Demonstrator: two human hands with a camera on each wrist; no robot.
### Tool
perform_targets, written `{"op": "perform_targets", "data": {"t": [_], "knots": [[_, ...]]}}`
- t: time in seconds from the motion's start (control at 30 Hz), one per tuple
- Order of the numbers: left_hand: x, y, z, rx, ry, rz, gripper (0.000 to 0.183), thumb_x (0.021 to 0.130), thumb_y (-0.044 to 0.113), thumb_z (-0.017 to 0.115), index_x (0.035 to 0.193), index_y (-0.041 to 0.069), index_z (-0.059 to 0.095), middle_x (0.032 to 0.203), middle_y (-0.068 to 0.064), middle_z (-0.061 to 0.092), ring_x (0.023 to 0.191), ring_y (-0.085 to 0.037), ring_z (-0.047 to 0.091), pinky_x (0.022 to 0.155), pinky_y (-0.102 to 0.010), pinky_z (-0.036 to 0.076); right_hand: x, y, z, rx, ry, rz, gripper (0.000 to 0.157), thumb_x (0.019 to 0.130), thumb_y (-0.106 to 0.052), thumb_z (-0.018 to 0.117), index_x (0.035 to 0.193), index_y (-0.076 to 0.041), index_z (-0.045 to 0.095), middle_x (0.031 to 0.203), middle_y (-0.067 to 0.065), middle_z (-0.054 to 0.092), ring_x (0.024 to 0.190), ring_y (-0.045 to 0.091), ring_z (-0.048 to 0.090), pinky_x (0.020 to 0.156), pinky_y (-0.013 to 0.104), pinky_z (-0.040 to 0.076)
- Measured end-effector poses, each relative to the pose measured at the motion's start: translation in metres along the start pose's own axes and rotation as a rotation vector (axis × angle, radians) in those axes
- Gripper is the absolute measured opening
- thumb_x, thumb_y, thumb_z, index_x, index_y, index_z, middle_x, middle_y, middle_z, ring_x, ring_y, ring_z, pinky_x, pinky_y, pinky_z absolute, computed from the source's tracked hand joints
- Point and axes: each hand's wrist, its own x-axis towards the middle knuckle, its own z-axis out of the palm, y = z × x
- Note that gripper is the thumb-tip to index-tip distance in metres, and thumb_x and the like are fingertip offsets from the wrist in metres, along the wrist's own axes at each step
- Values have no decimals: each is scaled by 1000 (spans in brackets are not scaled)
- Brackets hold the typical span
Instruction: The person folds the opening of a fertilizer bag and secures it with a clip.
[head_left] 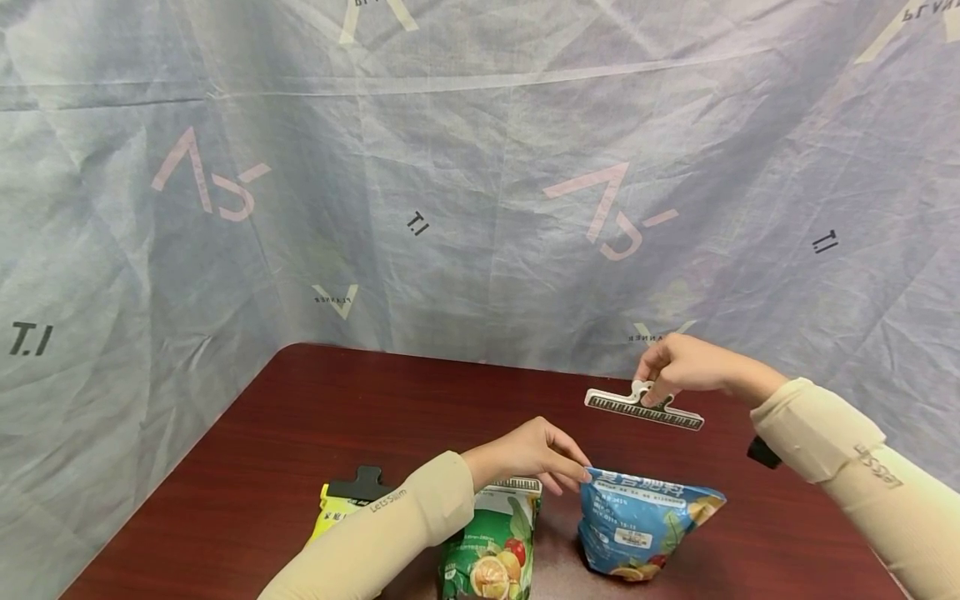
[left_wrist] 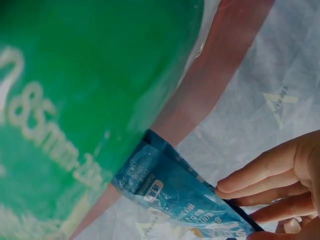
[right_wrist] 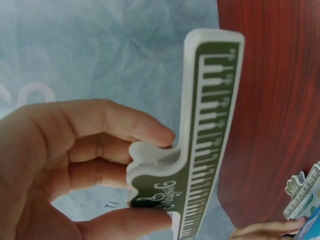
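My left hand [head_left: 536, 454] pinches the upper left corner of a blue plastic bag [head_left: 633, 529] printed with fruit, which stands on the table. In the left wrist view, the fingers of that hand [left_wrist: 285, 180] lie along the top edge of the blue bag [left_wrist: 185, 195]. Up and to the right of the bag, my right hand [head_left: 686, 367] holds a long white clip [head_left: 645, 407] with a piano-key pattern. The right wrist view shows thumb and fingers gripping the handle of this clip [right_wrist: 207, 130], its long bar away from the palm.
Left of the blue bag stands a green fruit-printed bag [head_left: 491, 558] with a similar piano-key clip [head_left: 521, 483] on its top. Farther left, a yellow bag [head_left: 330, 512] wears a black clip [head_left: 367, 483], partly behind my left forearm. A grey printed cloth [head_left: 450, 208] hangs behind the dark red table [head_left: 300, 417].
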Motion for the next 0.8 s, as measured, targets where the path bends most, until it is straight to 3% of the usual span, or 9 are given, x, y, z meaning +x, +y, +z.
{"op": "perform_targets", "data": {"t": [0.43,0.8], "knots": [[-1,1,-2,-11,-9,-7,15,80,11,70,93,3,72,81,-6,70,76,-23,68,66,-46,53,-11,-16,-2,-104,111,-13,17,66,-19,78,79,-10,71,61,1,62,59,17,58,59,34,49],[0,-1,-2,-12,-13,-3,16,80,11,70,94,3,72,83,-5,70,79,-26,67,67,-47,52,-18,-25,1,-132,105,-64,14,63,-15,78,74,-10,71,64,-3,66,50,14,56,51,31,50]]}}
